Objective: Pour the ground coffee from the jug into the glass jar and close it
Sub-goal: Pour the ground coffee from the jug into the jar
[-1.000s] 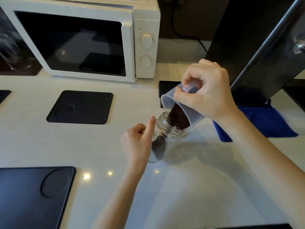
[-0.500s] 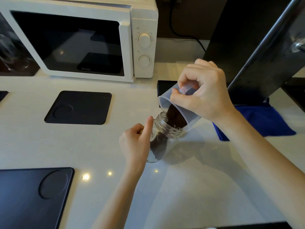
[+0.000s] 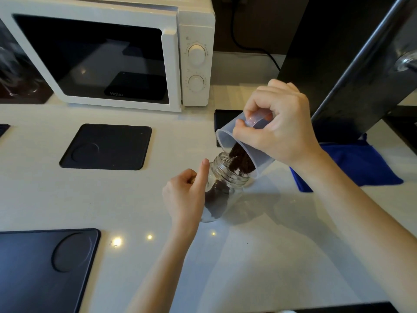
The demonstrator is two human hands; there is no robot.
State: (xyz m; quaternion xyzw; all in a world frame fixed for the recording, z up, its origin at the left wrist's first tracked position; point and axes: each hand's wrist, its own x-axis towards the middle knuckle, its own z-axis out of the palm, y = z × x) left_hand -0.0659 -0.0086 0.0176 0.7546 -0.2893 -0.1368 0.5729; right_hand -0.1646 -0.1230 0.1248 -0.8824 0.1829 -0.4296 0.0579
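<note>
Your right hand has its fingers curled tight around the handle of the translucent plastic jug, which is tipped steeply with its mouth down and to the left. Ground coffee is sliding along the lower wall of the jug and dropping right into the open mouth of the glass jar. The jug's lip sits just above the jar's threaded neck, pretty much touching it.

The jar leans toward the jug, not standing upright, and there's already a dark heap of coffee inside its lower part. Your left hand wraps the jar's left side, fingers closed around the glass and thumb pointing up along the neck. The jar's base is down on the white counter; can't tell how much of it actually touches.

Around the jar: a white microwave well behind it to the left, 1 black square mat to its left, another bigger black mat near the counter's front left edge, and a blue cloth to the right, past your right wrist. No lid on the jar right now.
</note>
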